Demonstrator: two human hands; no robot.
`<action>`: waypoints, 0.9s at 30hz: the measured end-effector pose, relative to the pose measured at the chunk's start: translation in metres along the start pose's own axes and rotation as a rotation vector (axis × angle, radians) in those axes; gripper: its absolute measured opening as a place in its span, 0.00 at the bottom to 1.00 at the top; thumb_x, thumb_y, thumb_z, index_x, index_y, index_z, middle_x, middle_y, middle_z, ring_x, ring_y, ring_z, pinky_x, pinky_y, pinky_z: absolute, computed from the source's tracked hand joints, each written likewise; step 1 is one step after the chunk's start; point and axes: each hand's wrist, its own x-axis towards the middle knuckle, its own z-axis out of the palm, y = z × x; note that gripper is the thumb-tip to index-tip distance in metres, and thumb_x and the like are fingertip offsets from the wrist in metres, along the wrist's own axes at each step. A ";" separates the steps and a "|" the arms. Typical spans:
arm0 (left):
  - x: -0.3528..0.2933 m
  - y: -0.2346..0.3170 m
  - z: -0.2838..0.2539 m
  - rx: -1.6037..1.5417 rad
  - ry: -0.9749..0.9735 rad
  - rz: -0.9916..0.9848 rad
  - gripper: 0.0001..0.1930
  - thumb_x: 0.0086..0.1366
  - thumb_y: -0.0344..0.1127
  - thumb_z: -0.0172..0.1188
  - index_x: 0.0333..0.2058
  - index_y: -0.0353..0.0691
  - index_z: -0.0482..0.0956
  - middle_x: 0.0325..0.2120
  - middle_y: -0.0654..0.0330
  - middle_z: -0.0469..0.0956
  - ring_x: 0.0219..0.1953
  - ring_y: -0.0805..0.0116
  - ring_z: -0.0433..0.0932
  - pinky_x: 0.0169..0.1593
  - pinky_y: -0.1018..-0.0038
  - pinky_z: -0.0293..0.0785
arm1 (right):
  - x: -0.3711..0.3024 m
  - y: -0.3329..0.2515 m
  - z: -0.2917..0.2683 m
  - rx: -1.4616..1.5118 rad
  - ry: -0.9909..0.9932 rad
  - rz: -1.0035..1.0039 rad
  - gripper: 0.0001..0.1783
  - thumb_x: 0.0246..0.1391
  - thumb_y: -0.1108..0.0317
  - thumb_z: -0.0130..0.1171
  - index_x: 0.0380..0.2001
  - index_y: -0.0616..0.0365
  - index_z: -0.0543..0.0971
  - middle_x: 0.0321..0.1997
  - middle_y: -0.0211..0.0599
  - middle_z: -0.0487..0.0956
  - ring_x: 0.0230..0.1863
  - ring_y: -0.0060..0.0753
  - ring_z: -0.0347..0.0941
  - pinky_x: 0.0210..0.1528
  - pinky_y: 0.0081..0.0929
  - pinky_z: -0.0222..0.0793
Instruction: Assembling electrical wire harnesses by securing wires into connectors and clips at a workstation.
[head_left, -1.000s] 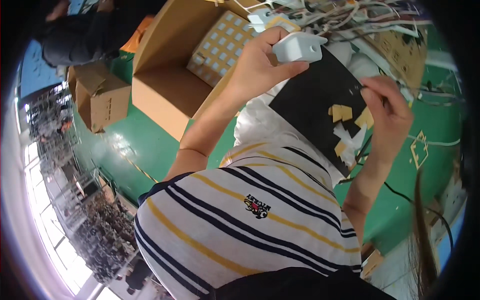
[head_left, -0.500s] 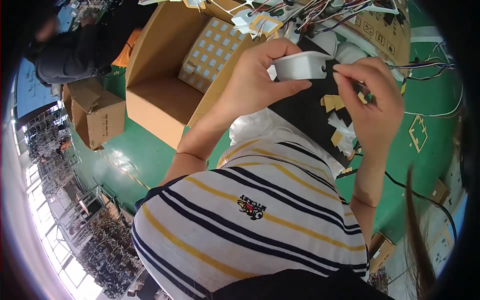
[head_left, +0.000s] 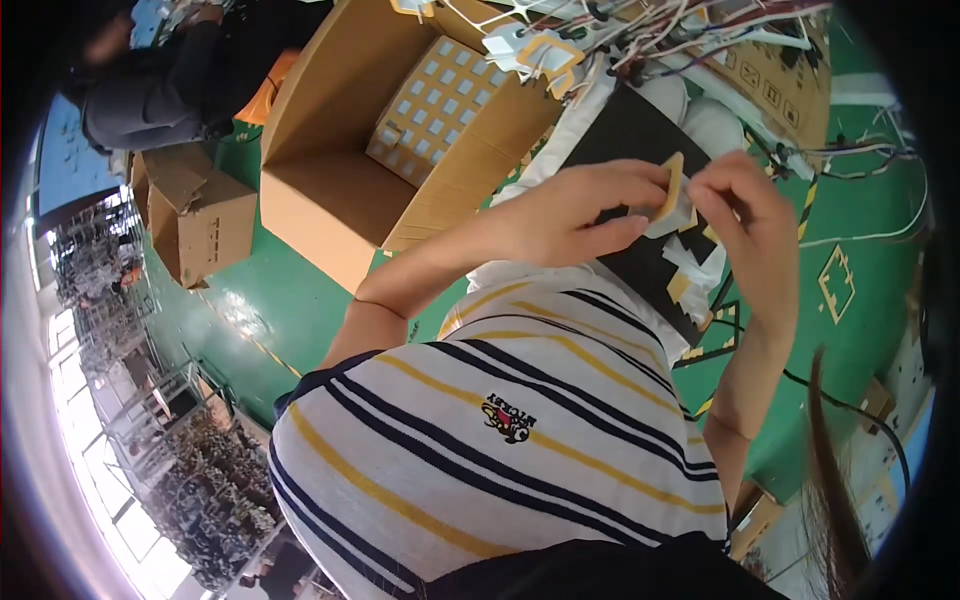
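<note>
Over a black board [head_left: 622, 128] on my lap, my left hand [head_left: 575, 218] grips a small white plastic housing [head_left: 678, 217] between thumb and fingers. A yellowish frame-shaped rim [head_left: 673, 183] shows along its edge, turned toward my right hand. Close against that edge is my right hand [head_left: 748, 215], thumb and forefinger pinched together; what is in the pinch, if anything, is hidden. Crumpled white scraps [head_left: 703, 268] and small yellow pieces [head_left: 679, 289] lie on the board below the hands.
An open cardboard box [head_left: 325, 215] with a gridded sheet [head_left: 440, 105] inside stands at left. Bundled wires [head_left: 690, 45] and white housings with yellow frames [head_left: 550, 55] crowd the top, beside another carton [head_left: 765, 85]. A person in dark clothes [head_left: 160, 100] sits far left.
Both hands have come lower, nearer my body. The white housing has moved down and right and been turned, so its yellowish rim now shows.
</note>
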 end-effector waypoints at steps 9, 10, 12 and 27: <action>0.008 0.006 0.010 0.047 0.049 -0.109 0.08 0.53 0.20 0.59 0.34 0.33 0.78 0.34 0.58 0.76 0.34 0.67 0.76 0.35 0.74 0.71 | -0.010 0.009 0.003 0.411 -0.020 0.118 0.23 0.44 0.80 0.63 0.47 0.61 0.72 0.45 0.29 0.71 0.38 0.19 0.70 0.38 0.17 0.68; 0.009 0.006 0.011 0.053 0.051 -0.110 0.08 0.53 0.20 0.59 0.34 0.33 0.78 0.34 0.58 0.76 0.34 0.67 0.76 0.35 0.74 0.71 | -0.009 0.005 0.006 0.370 -0.044 0.030 0.27 0.40 0.79 0.65 0.48 0.60 0.73 0.47 0.30 0.70 0.39 0.20 0.70 0.36 0.17 0.68; 0.012 0.005 0.013 0.206 0.076 -0.006 0.07 0.54 0.20 0.60 0.33 0.34 0.79 0.31 0.60 0.76 0.32 0.68 0.76 0.34 0.75 0.71 | -0.009 0.006 0.016 0.226 -0.043 0.017 0.32 0.37 0.77 0.67 0.51 0.59 0.72 0.49 0.31 0.69 0.40 0.22 0.70 0.37 0.18 0.67; 0.049 0.008 -0.002 -0.193 0.042 -0.232 0.09 0.61 0.24 0.59 0.41 0.33 0.76 0.27 0.62 0.79 0.33 0.77 0.77 0.38 0.83 0.73 | -0.022 0.010 -0.002 0.140 0.249 0.106 0.06 0.56 0.70 0.58 0.31 0.62 0.75 0.23 0.24 0.70 0.25 0.12 0.63 0.29 0.13 0.60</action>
